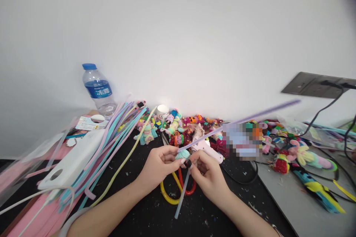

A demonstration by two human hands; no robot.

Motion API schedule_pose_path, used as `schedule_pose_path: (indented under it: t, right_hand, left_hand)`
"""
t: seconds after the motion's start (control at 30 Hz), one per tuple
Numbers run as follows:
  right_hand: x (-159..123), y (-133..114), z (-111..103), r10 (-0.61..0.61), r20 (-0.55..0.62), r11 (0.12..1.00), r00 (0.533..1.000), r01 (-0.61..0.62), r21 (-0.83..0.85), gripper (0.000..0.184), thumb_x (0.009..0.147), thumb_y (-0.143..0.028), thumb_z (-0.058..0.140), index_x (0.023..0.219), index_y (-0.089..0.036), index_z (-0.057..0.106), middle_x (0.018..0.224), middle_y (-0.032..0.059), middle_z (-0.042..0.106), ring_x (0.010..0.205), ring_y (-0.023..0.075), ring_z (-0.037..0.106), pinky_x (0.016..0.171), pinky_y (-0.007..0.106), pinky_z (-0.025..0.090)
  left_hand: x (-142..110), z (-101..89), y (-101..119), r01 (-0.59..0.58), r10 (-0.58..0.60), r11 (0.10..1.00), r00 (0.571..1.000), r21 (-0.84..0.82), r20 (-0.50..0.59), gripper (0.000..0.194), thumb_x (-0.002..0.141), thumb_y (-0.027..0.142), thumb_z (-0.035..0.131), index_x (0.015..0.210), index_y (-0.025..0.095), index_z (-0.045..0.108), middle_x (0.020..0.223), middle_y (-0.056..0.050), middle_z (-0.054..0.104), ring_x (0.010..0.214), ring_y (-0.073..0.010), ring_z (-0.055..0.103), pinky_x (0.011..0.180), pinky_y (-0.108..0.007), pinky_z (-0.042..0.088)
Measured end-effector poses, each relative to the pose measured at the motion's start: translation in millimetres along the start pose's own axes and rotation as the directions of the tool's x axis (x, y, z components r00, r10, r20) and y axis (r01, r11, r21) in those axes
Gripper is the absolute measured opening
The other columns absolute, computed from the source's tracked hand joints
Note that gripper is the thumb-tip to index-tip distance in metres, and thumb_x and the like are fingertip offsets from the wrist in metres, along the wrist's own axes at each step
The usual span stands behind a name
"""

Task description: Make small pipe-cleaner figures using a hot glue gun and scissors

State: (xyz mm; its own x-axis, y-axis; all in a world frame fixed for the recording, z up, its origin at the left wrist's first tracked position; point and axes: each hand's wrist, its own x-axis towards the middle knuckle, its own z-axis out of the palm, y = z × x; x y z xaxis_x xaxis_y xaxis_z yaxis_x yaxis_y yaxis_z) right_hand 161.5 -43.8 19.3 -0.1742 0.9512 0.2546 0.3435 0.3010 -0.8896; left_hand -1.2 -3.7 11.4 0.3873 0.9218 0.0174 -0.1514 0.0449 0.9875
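Note:
A small mint-green coiled pipe cleaner piece [183,154] sits between my two hands. My left hand [162,164] is closed, pinching it from the left. My right hand [207,172] is closed at its right side, with a small dark bit [188,163] at the fingertips that I cannot make out. A long purple pipe cleaner [258,114] slants from the coil to the upper right. Below the fingers a translucent glue stick [181,200] points down; its upper end is hidden. Scissors with yellow and red handles [170,200] lie under my hands. Behind is a pale pink glue gun [213,152].
Loose pipe cleaners [111,148] and a white power strip [73,159] lie at left, near a water bottle [97,89]. Several fuzzy figures [180,139] line the wall beside a white cup [162,112]. Cables [328,111] run at right below a socket panel [308,83].

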Motion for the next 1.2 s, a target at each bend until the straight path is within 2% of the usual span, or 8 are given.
schedule_pose_path:
  t: [0.2, 0.43, 0.6, 0.7, 0.83, 0.93, 1.07, 1.2]
  right_hand:
    - [-0.6, 1.5, 0.9, -0.044, 0.002, 0.995, 0.999, 0.043, -0.088, 0.009, 0.079, -0.012, 0.048, 0.073, -0.018, 0.048, 0.059, -0.0045, 0.041, 0.052, 0.0096, 0.036, 0.048, 0.022, 0.03]
    - [-0.9, 1.5, 2.9, -0.059, -0.01, 0.992, 0.998, 0.057, -0.109, 0.009, 0.08, -0.012, 0.047, 0.072, -0.018, 0.048, 0.059, -0.0041, 0.042, 0.052, 0.0099, 0.037, 0.047, 0.021, 0.03]
    - [-0.5, 3.8, 3.3, -0.1, -0.017, 0.978, 0.995, 0.095, -0.183, 0.011, 0.079, -0.011, 0.047, 0.071, -0.019, 0.047, 0.059, -0.0039, 0.042, 0.051, 0.0101, 0.038, 0.048, 0.022, 0.031]
    - [0.3, 2.9, 3.2, -0.122, -0.019, 0.964, 0.992, 0.114, -0.239, 0.011, 0.079, -0.011, 0.047, 0.072, -0.018, 0.048, 0.06, -0.0032, 0.044, 0.052, 0.0107, 0.04, 0.049, 0.022, 0.032]
    - [0.4, -0.3, 1.2, -0.133, -0.014, 0.964, 0.991, 0.127, -0.235, 0.01, 0.082, -0.012, 0.045, 0.079, -0.018, 0.052, 0.066, -0.001, 0.051, 0.055, 0.0114, 0.044, 0.05, 0.022, 0.036]
    - [1.1, -0.8, -1.7, -0.156, -0.056, 0.958, 0.986, 0.137, -0.25, 0.009, 0.083, -0.013, 0.046, 0.077, -0.019, 0.05, 0.064, -0.0018, 0.049, 0.054, 0.0112, 0.043, 0.05, 0.022, 0.035]
    - [0.7, 1.0, -4.7, -0.154, -0.018, 0.943, 0.988, 0.142, -0.3, 0.01, 0.083, -0.012, 0.044, 0.078, -0.019, 0.049, 0.062, -0.0023, 0.047, 0.053, 0.0112, 0.042, 0.049, 0.022, 0.034]
    - [-1.0, 1.8, -3.8, -0.204, 0.005, 0.914, 0.979, 0.192, -0.357, 0.01, 0.085, -0.012, 0.042, 0.079, -0.019, 0.048, 0.065, -0.0017, 0.047, 0.054, 0.0115, 0.043, 0.05, 0.023, 0.035]
  left_hand:
    - [-4.2, 3.4, 1.4, -0.067, 0.083, 0.977, 0.994, 0.203, -0.072, 0.013, 0.069, 0.018, 0.065, 0.08, 0.011, 0.063, 0.072, -0.005, 0.07, 0.066, -0.0165, 0.066, 0.061, -0.024, 0.052]
    - [-4.6, 3.2, 0.6, -0.067, 0.079, 0.982, 0.995, 0.177, -0.061, 0.013, 0.071, 0.019, 0.063, 0.081, 0.011, 0.063, 0.074, -0.005, 0.07, 0.068, -0.0168, 0.066, 0.063, -0.024, 0.052]
    - [-3.6, 2.7, -2.7, -0.079, 0.095, 0.972, 0.994, 0.221, -0.06, 0.01, 0.072, 0.019, 0.064, 0.079, 0.012, 0.064, 0.067, -0.003, 0.067, 0.061, -0.0141, 0.063, 0.057, -0.022, 0.05]
    - [-1.4, 1.3, -3.9, -0.102, 0.11, 0.981, 0.993, 0.166, -0.041, 0.007, 0.071, 0.018, 0.066, 0.077, 0.013, 0.065, 0.071, -0.002, 0.066, 0.063, -0.0135, 0.063, 0.06, -0.022, 0.051]
    - [2.5, -1.2, -1.3, -0.056, 0.054, 0.997, 0.998, 0.058, 0.026, 0.009, 0.071, 0.015, 0.065, 0.08, 0.014, 0.07, 0.079, -0.003, 0.068, 0.071, -0.0149, 0.065, 0.068, -0.024, 0.053]
    - [3.3, -1.9, 2.0, -0.025, 0.023, 0.999, 0.998, 0.036, 0.051, 0.012, 0.073, 0.019, 0.066, 0.083, 0.016, 0.072, 0.086, -0.003, 0.069, 0.075, -0.0159, 0.065, 0.069, -0.024, 0.054]
    - [1.7, -0.4, 4.0, 0.033, -0.034, 0.999, 0.999, 0.019, 0.02, 0.015, 0.074, 0.025, 0.066, 0.083, 0.015, 0.072, 0.085, -0.004, 0.071, 0.071, -0.0145, 0.065, 0.066, -0.023, 0.054]
    - [0.2, 2.5, 2.5, 0.034, -0.034, 0.999, 0.999, -0.022, -0.014, 0.016, 0.069, 0.025, 0.071, 0.08, 0.014, 0.072, 0.081, -0.005, 0.071, 0.069, -0.0147, 0.064, 0.065, -0.024, 0.054]
